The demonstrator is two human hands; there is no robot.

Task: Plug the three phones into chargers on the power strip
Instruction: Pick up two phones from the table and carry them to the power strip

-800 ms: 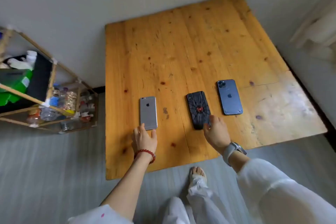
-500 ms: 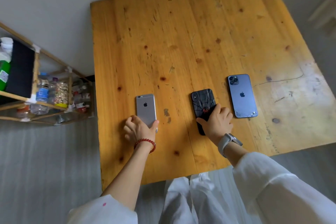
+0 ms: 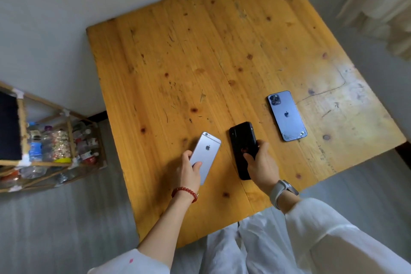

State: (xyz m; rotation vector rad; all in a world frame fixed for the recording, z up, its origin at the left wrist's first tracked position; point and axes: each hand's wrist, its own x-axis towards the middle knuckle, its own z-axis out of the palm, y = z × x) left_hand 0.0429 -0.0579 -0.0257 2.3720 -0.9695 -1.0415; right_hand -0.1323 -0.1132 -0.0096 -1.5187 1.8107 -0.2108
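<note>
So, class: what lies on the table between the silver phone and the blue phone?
The black phone, gripped by the right hand, lies between the silver phone and blue phone, in the head view.

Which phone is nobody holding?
The blue phone. It lies alone on the table, while the left hand grips the silver phone and the right hand grips the black phone.

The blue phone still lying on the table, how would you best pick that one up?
Probably by its two long edges, pinched from above. The blue phone lies flat, back up, on the table, untouched, so only its thin sides offer purchase. Its near short end looks cracked, so hold mid-body. Both the left hand and right hand already grip other phones.
</note>
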